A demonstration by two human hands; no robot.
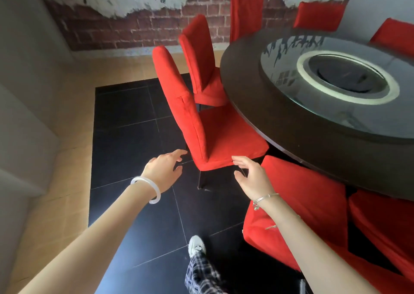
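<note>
Red chair [226,132]: stands on black floor [134,125], seat tucked under round table [313,157]. Left hand [164,173] near chair back, fingers spread, holding nothing. Right hand [252,178] at seat hem, fingers loosely apart; contact cannot be told.

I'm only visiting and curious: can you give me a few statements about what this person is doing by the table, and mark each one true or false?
1. The left hand and the right hand both stretch toward a red chair. True.
2. The left hand holds a cup. False: it holds nothing, and its fingers are spread.
3. The table is round and dark. True.
4. The white bangle sits on the right wrist. False: it is on the left wrist, and the right wrist wears a thin silver bracelet.
</note>
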